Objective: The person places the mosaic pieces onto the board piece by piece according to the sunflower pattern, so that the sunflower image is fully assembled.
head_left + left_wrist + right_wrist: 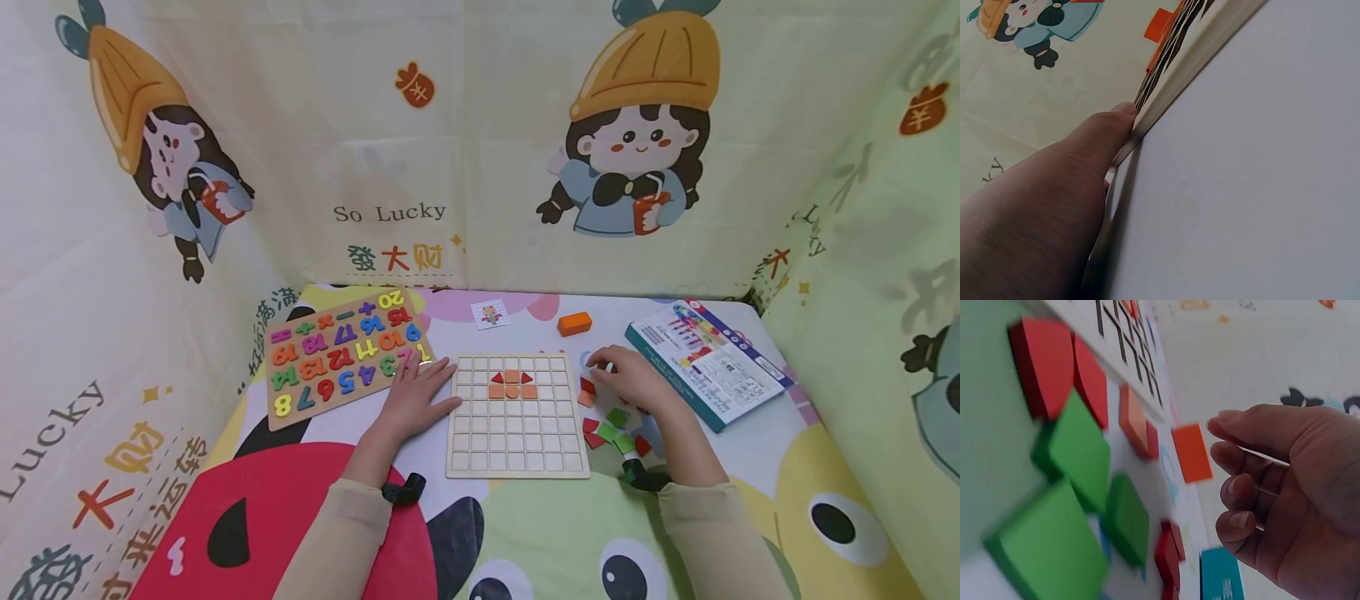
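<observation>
At the table's far left corner lies a tan wooden number board (352, 398) filled with bright coloured numerals and signs. A bare left hand (408, 404), black band (405, 490) at its wrist, grasps nothing: its fingers are spread straight by the number board's right edge, and its thumb touches the left edge of a square pale wooden grid board (517, 467). That board sits mid-table. In its upper part, an orange square tile (512, 376) stands between two red triangular tiles (527, 378); directly below, an orange round tile (512, 391) lies between two more orange squares. Near the table's far edge are a small white printed card (491, 314) and, farther right, an orange rectangular block (575, 323). Loose red, orange and green flat tiles (617, 417) lie beside the grid board's right edge. Above them the right hand (630, 379) has loosely bent fingers with nothing visible between them. Toward the table's far right corner lies a flat teal-edged printed box (712, 367).
</observation>
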A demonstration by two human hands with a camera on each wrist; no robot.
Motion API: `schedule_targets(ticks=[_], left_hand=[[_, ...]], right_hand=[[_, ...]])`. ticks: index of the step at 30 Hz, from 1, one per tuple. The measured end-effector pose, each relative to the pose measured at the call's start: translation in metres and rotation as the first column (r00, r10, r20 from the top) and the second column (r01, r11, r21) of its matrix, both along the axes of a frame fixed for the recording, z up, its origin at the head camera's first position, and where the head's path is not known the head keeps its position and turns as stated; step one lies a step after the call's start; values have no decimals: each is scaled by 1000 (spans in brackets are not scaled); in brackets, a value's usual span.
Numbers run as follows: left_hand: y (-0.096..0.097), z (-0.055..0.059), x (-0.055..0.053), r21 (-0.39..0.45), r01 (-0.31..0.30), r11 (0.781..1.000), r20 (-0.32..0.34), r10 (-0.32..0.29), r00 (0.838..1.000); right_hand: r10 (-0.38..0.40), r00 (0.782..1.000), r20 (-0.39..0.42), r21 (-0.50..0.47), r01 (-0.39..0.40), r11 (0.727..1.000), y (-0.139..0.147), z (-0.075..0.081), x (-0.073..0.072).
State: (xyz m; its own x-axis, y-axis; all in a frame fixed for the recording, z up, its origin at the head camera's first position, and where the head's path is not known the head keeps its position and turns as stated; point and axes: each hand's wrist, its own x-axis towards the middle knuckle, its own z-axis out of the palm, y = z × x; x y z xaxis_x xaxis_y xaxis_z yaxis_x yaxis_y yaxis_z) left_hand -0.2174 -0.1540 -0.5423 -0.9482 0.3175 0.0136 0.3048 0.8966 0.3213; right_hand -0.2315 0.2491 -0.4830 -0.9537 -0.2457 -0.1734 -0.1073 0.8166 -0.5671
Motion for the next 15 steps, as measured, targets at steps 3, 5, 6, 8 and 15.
schedule_targets(ticks=[3,5,6,8,15], left_hand=[[0,0,0,5,-1,1000,-1,1,1000],[0,0,1,8,-2,1000,0,2,1000],[0,0,1,8,-2,1000,0,2,1000],[0,1,1,9,-3,1000,0,3,1000],[0,3,1,12,5,1000,-4,-5,1000]], right_hand=[[-25,999,34,0,25,1000,14,-1,2],[-39,998,43,8,39,999,22,-2,4],[-40,998,46,7,39,999,25,-2,5],[-57,997,57,7,57,998,31,-3,7],[-77,991,107,4,77,997,40,-8,9]])
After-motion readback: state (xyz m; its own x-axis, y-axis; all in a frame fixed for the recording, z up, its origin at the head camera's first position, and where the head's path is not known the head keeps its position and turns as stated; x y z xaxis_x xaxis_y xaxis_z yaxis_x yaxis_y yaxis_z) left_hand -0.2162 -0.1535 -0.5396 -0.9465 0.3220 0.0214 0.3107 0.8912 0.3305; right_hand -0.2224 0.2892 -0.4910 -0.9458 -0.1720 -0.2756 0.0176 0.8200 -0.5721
